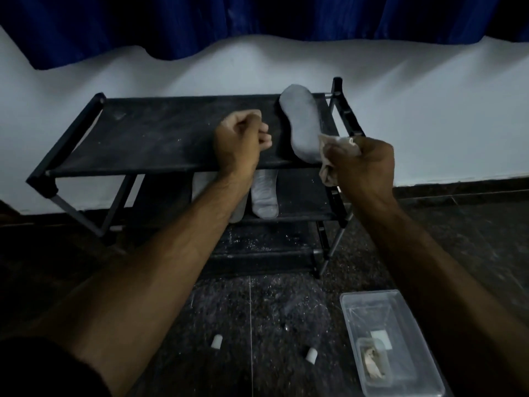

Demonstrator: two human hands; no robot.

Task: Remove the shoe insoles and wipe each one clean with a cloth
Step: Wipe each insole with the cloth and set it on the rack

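Observation:
A grey insole [300, 121] lies on the right end of the top shelf of a black shoe rack [160, 133], its heel hanging over the front edge. My right hand [363, 164] grips a crumpled beige cloth [335, 147] just right of that heel. My left hand [240, 138] hovers above the top shelf, left of the insole, fingers curled into a fist with nothing in it. On the middle shelf lie two more grey insoles: one [264, 196] in plain sight, the other [201, 181] mostly hidden behind my left forearm.
A clear plastic box [380, 308] with a smaller container and a rag inside sits on the dark floor at lower right. Two small white caps [216, 341] [311, 355] lie on the floor. A white wall and a blue curtain stand behind the rack.

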